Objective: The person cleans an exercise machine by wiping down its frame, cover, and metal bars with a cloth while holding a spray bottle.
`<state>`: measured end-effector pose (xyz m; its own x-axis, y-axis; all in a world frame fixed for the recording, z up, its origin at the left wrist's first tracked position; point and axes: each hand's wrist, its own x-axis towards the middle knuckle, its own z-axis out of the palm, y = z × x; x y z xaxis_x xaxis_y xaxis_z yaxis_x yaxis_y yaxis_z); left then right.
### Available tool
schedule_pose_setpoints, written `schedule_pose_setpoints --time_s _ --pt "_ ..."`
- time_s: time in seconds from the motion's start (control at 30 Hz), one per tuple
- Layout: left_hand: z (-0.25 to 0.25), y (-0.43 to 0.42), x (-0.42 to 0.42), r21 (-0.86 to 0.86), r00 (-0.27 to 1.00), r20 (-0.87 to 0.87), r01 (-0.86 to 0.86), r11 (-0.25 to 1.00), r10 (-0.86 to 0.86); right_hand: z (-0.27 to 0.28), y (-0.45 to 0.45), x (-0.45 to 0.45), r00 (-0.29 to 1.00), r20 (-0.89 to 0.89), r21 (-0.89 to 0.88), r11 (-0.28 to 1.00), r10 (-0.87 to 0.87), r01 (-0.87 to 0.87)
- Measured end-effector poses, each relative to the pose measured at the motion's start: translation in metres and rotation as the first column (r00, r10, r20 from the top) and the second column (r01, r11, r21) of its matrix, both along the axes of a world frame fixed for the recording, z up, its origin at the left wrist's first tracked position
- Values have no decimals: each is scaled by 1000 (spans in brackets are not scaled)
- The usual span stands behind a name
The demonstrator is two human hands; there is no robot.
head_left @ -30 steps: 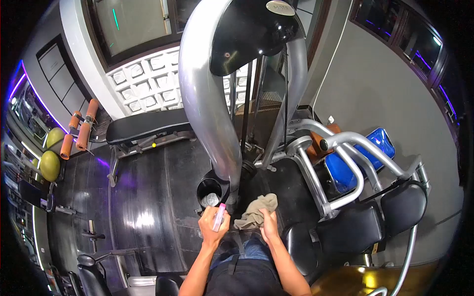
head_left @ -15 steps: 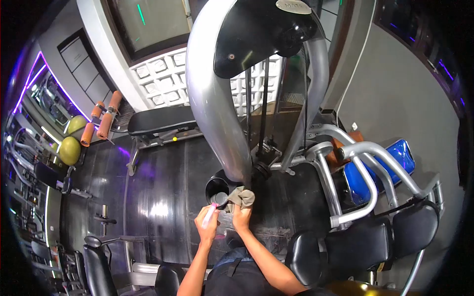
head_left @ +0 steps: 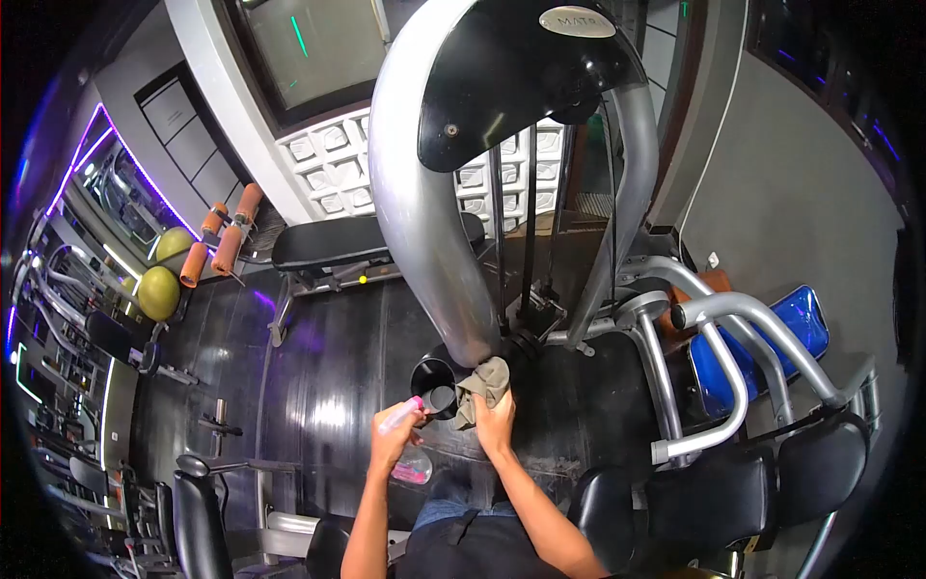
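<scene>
A small clear bottle with a pink cap is in my left hand, its fingers wrapped round it. Its pink end points toward the black cup holder at the foot of the silver machine frame. My right hand grips a crumpled beige cloth, which lies against the right side of the holder and the base of the frame. Below my left hand, a clear object with pink in it shows near the floor; I cannot make out what it is.
Black padded seats and curved silver bars stand at the right, near a blue pad. A black bench is behind at the left, with orange rollers and a yellow-green ball farther left.
The cloth in my right hand has moved left and up against the holder and frame. My left hand has tilted the bottle and shifted slightly left of the holder. The view has turned left.
</scene>
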<state>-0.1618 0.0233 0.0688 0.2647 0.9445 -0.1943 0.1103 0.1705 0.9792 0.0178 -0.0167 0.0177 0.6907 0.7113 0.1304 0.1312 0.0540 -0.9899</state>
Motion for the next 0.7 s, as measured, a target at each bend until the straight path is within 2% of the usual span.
schedule_pose_setpoints --time_s 0.1,0.17,0.2,0.3,0.37,0.4,0.43,0.47,0.53,0.63,0.7 --pt "22 15 -10 -33 998 47 40 999 -39 13 -5 7 998 34 15 998 59 -59" --pt "36 31 -19 11 976 -17 218 976 -218 15 -8 0 999 33 46 999 23 -24" --pt "47 40 -20 100 939 -156 324 941 -307 6 -10 -5 999 28 32 999 20 -21" --pt "46 65 -20 92 884 -204 445 891 -420 -18 -11 -17 999 41 51 998 -26 24" --pt "43 78 -15 85 865 -157 492 866 -476 -25 -15 -21 999 5 46 998 -32 31" --pt "39 85 -13 86 829 -195 548 832 -525 -41 -15 -24 996 4 28 996 -87 87" --pt "36 93 -11 87 783 -235 607 790 -576 -45 -18 -25 994 -61 -70 994 -88 84" --pt "27 99 -11 88 764 -195 638 765 -615 -49 -19 -29 992 -24 -87 989 -124 121" --pt "31 109 -9 97 662 -233 745 660 -712 -49 -15 -36 979 25 -107 973 -202 203" --pt "18 123 -4 103 556 -208 831 547 -805 -49 -8 -36 920 -33 -195 906 -389 376" --pt "16 128 -1 94 483 -189 876 474 -855 -52 -8 -26 926 -84 -271 903 -367 333"
